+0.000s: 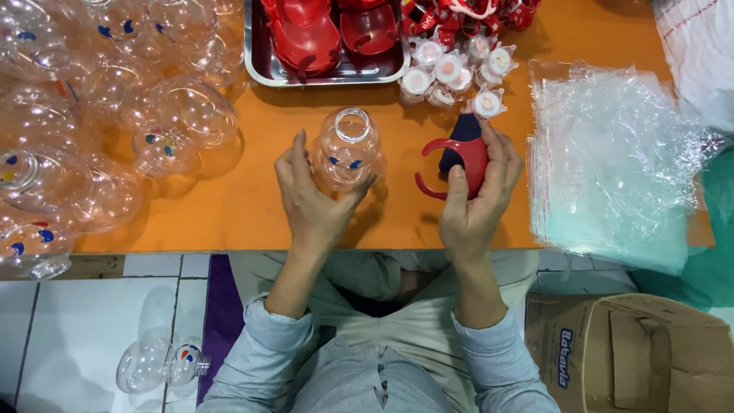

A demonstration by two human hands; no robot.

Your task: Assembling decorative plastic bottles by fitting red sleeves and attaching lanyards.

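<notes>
Orange worktop (pixel 229 206) fills the upper part of the view, white floor tiles (pixel 84 306) below its near edge, and the person sits close against that edge with knees under it.

Left hand (pixel 310 195) is wrapped around a clear plastic bottle (pixel 348 149), fingers curled on its rounded body, open neck pointing up and away; small blue marks show through the plastic. It stands on the worktop near the middle of the near edge. Right hand (pixel 478 191) grips a red handle piece (pixel 459 164) just beside the bottle, thumb pressed on its front, fingers behind. Something dark blue sits inside the red piece, but the fingers cover too much to tell what it is.

Along the left edge, a heap of clear bottles (pixel 99 115) runs out of frame, so overlapped and see-through that counting them is hopeless. At the far edge a steel tray (pixel 260 65) holds more red parts (pixel 329 30), cut off at the top. Right beside the tray lies a cluster of small white caps (pixel 451 73). Toward the right edge, a stack of clear plastic bags (pixel 612 160) overhangs the worktop.

Down on the floor, one stray bottle (pixel 157 363) lies on its side at the left, and a cardboard box (pixel 634 352) sits at the right, partly out of view.
</notes>
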